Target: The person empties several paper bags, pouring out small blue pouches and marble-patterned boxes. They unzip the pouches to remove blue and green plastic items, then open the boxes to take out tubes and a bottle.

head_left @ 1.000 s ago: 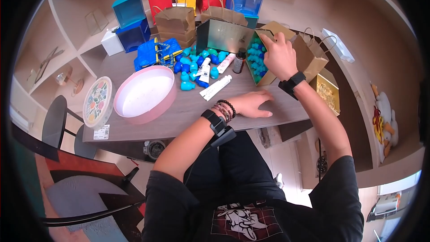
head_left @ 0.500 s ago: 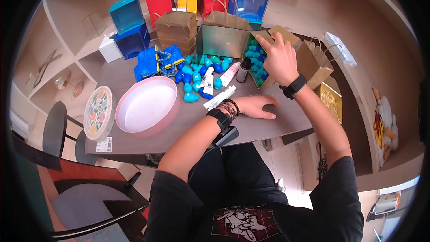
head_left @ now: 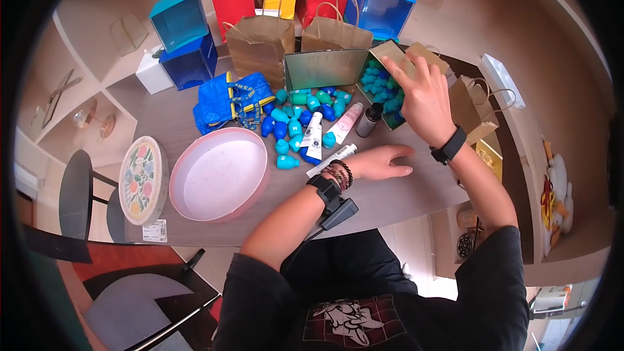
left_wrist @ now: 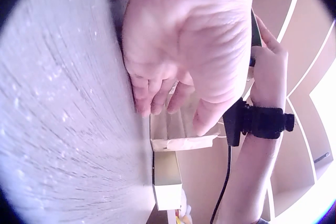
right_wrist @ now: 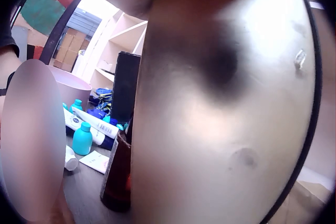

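Note:
My right hand (head_left: 426, 94) grips the near wall of an open box (head_left: 390, 55), its index and middle fingers spread apart; the thumb is hidden. Many teal and blue small bottles (head_left: 382, 84) fill that box. In the right wrist view a shiny metallic panel (right_wrist: 226, 134) stands close by the hand. Resting on the table, my left hand (head_left: 380, 161) has relaxed fingers and holds nothing. Beside its wrist lies a white tube (head_left: 330, 160). More teal bottles (head_left: 286, 162) lie loose, with white tubes (head_left: 313, 136), a pink tube (head_left: 346, 122) and a dark bottle (head_left: 368, 120).
A pink round tin (head_left: 263, 179) and its floral lid (head_left: 142, 182) lie at the left. Behind stand a blue bag (head_left: 214, 107), brown paper bags (head_left: 260, 42), a raised metallic panel (head_left: 325, 69) and clear-fronted blue boxes (head_left: 188, 62). Another paper bag (head_left: 471, 107) stands at the right.
The head view has shifted, so the tabletop things sit lower in it. My left hand has come nearer the white tube, its wrist overlapping the tube's end. My right hand stays at the box.

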Demonstrator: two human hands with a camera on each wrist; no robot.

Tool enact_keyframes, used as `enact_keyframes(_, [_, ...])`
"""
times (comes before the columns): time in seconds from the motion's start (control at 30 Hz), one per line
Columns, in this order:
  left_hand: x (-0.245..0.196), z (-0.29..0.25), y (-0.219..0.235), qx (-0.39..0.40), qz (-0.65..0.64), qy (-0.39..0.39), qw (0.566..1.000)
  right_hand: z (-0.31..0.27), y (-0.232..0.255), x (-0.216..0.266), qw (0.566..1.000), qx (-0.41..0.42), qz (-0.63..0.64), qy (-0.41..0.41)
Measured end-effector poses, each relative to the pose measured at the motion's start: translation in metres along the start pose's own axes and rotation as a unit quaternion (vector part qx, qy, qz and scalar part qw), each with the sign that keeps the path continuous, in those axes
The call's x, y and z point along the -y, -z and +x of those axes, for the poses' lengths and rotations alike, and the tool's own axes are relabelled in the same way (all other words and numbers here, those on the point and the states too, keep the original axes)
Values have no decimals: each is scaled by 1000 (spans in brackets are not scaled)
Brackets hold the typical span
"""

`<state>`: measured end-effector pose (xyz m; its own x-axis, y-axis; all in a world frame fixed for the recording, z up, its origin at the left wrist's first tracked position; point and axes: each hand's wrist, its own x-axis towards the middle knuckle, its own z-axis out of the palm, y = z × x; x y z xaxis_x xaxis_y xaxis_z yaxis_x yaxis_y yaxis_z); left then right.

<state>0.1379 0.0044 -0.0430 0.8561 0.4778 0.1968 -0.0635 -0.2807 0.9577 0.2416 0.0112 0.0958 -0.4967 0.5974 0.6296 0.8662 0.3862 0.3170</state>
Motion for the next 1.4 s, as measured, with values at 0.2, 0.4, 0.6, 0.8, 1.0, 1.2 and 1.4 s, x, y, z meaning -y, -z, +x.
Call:
enact_keyframes(0.2, [2, 1, -2, -5, -29, 13, 999, 2, -3, -4, 1000, -3, 8, 13])
enact_keyframes(0.4, [-1, -1, -3, -1, -49, 39, 998, 9, -2, -11, 1000, -19, 2, 18])
enact_keyframes(0.6, [1, 0, -4, -26, -31, 5, 999, 10, -9, -10, 1000, -15, 7, 18])
enact_keyframes(0.8, [2, 0, -4, -26, -46, 12, 999, 10, -10, -10, 999, -22, 10, 24])
enact_keyframes(1.0, [1, 1, -4, -24, -57, 15, 998, 9, -7, -13, 999, -39, -3, 34])
enact_keyframes(1.2, [3, 1, -4, -23, -57, 14, 998, 10, -1, -20, 999, -49, 17, 7])
enact_keyframes(1.4, [5, 1, -4, -19, -65, 19, 998, 12, -4, -42, 981, -32, 143, -124])
